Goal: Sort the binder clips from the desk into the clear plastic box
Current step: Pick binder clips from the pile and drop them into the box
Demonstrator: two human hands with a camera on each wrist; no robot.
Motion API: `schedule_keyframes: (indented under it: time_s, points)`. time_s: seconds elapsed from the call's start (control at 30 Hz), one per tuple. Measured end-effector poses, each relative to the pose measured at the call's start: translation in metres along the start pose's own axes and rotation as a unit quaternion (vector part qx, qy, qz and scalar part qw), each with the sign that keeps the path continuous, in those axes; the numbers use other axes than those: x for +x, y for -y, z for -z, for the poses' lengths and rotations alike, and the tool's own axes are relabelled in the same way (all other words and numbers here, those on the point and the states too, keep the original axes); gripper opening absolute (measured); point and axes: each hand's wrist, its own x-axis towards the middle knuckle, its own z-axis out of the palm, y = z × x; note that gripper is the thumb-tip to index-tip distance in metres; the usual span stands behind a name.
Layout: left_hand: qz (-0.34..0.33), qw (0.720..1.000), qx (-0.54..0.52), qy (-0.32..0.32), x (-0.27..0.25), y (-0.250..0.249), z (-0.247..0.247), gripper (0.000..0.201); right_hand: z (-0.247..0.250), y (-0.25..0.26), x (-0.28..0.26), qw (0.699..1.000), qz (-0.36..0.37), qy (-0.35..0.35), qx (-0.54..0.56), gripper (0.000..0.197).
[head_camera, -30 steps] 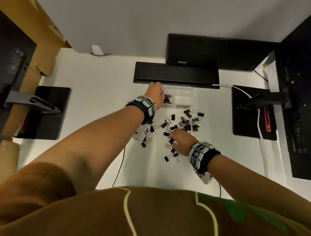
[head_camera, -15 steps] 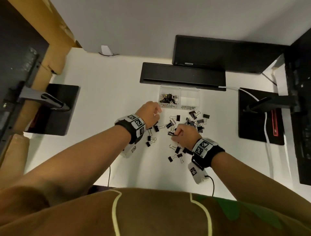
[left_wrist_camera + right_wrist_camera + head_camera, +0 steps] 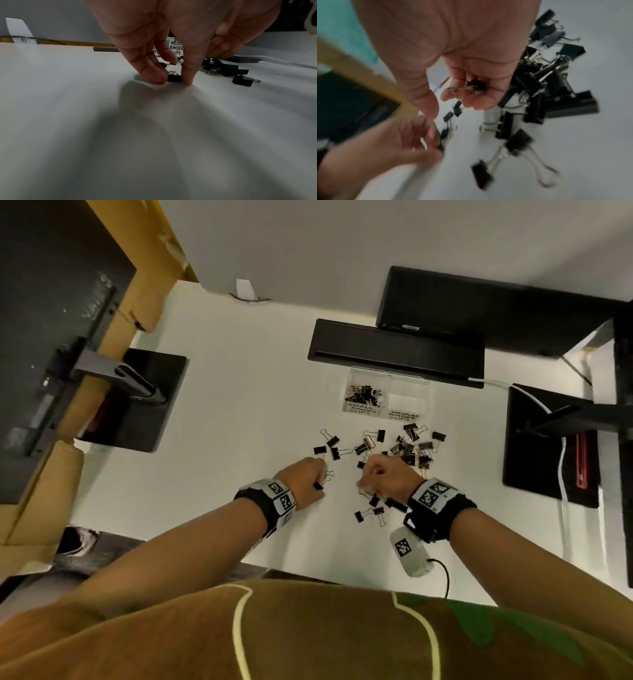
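On the desk, near the scattered clips, we are working both hands. Our left hand is pinching a small clip that is lying flat on the surface; our right hand is curling its fingers round another small clip. The box is lying straight beyond both hands, past the pile; its left compartment, labelled for small clips, is sitting nearer our left hand.

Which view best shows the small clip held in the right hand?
The right wrist view: the small binder clip lies in the curled fingers of the right hand. The head view shows only that hand's back; the left wrist view misses the clip.
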Motion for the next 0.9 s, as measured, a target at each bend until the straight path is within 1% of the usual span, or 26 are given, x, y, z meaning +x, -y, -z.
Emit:
schedule_keyframes:
  time_s: [0.07, 0.13, 0.2, 0.23, 0.27, 0.33, 0.4, 0.53, 0.63, 0.67, 0.73, 0.77, 0.8, 0.83, 0.9]
  points:
    - [-0.004, 1.000, 0.005, -0.004, -0.001, -0.001, 0.000, 0.023, -0.010, -0.007, -0.004, 0.988, 0.032, 0.028, -0.152, 0.018]
    - [-0.006, 1.000, 0.007, -0.010, -0.002, -0.002, 0.002, 0.022, -0.020, -0.014, -0.008, 0.954, 0.051, 0.057, -0.288, 0.019]
    - [-0.004, 1.000, -0.006, -0.026, -0.001, -0.002, 0.005, 0.020, -0.027, -0.021, -0.012, 0.926, 0.057, 0.081, -0.364, 0.021]
    - [-0.001, 0.999, -0.010, -0.033, 0.001, -0.002, 0.006, 0.023, -0.029, -0.023, -0.014, 0.920, 0.055, 0.087, -0.378, 0.026]
    - [0.000, 0.999, -0.009, -0.037, 0.002, -0.002, 0.007, 0.027, -0.031, -0.024, -0.015, 0.917, 0.054, 0.090, -0.385, 0.028]
    - [-0.002, 0.999, 0.007, -0.041, 0.005, 0.000, 0.006, 0.035, -0.033, -0.025, -0.016, 0.915, 0.062, 0.087, -0.390, 0.028]
    - [-0.010, 0.999, 0.021, -0.043, 0.007, 0.003, 0.004, 0.037, -0.034, -0.024, -0.014, 0.911, 0.069, 0.090, -0.397, 0.025]
    - [-0.016, 0.998, 0.043, -0.043, 0.011, 0.004, 0.000, 0.031, -0.034, -0.022, -0.011, 0.917, 0.066, 0.087, -0.384, 0.020]
    - [-0.021, 0.998, 0.047, -0.046, 0.012, 0.004, 0.000, 0.026, -0.034, -0.021, -0.007, 0.919, 0.083, 0.071, -0.378, 0.022]
    - [-0.022, 0.997, 0.048, -0.048, 0.013, 0.004, 0.000, 0.025, -0.033, -0.021, -0.005, 0.921, 0.091, 0.067, -0.374, 0.025]
    - [-0.027, 0.997, 0.055, -0.050, 0.014, 0.002, 0.001, 0.023, -0.031, -0.021, -0.001, 0.926, 0.105, 0.061, -0.358, 0.037]
    - [-0.029, 0.997, 0.058, -0.050, 0.015, 0.001, 0.001, 0.022, -0.029, -0.019, 0.001, 0.931, 0.108, 0.057, -0.344, 0.039]
    - [-0.032, 0.997, 0.058, -0.050, 0.016, 0.001, 0.001, 0.021, -0.026, -0.017, 0.002, 0.938, 0.109, 0.050, -0.325, 0.036]
    - [-0.034, 0.997, 0.055, -0.048, 0.017, 0.000, 0.002, 0.020, -0.023, -0.014, 0.005, 0.945, 0.111, 0.035, -0.307, 0.029]
    - [-0.037, 0.997, 0.051, -0.043, 0.017, -0.001, 0.004, 0.020, -0.012, -0.003, 0.011, 0.960, 0.096, -0.016, -0.262, 0.010]
